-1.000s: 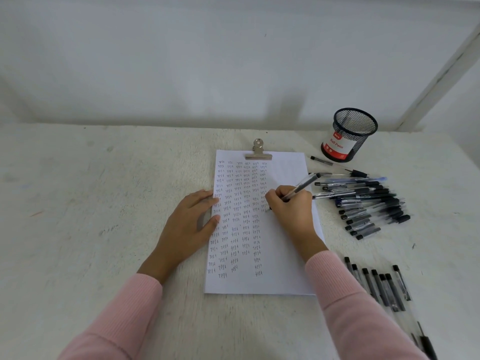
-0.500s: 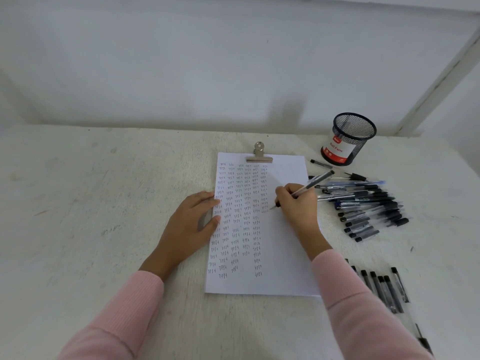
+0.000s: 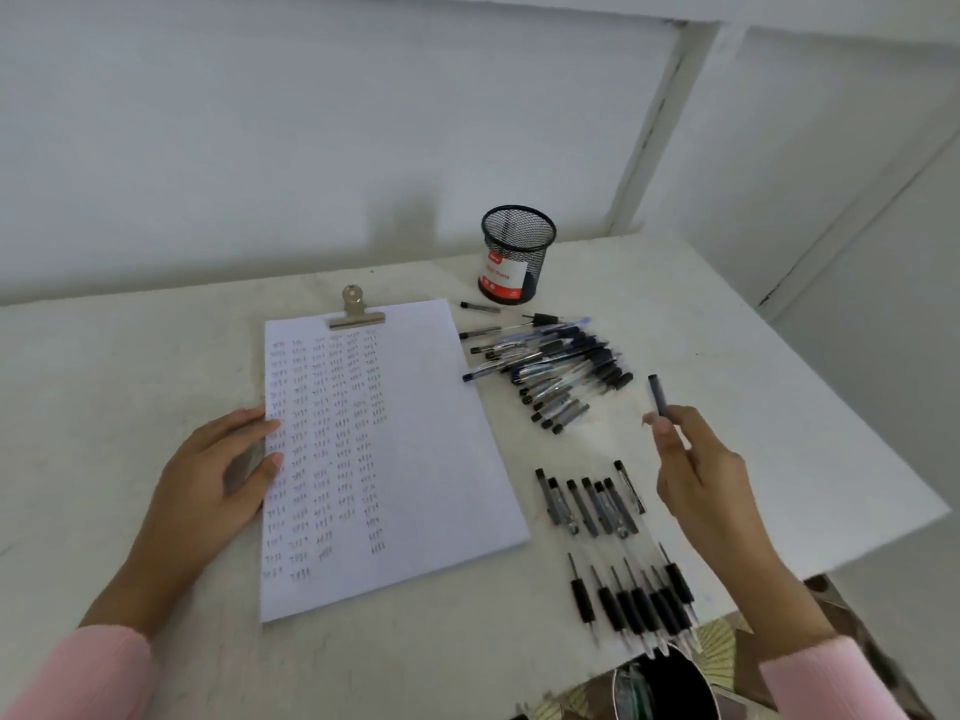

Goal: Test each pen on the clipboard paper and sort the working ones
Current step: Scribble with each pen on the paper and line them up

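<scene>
The right hand (image 3: 696,470) pinches a pen (image 3: 658,394) in its fingers above the table (image 3: 130,366); the left hand (image 3: 208,485), fingers relaxed, rests on the paper (image 3: 426,433).

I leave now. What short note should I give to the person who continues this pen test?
Left hand rests flat on the left edge of the clipboard paper, holding nothing. Right hand grips one pen in the air, right of the paper.
Done: many test marks on the paper; a row of pens lies at the near right.
Left: place the held pen, then probably test the pile beside the mesh cup.
</scene>
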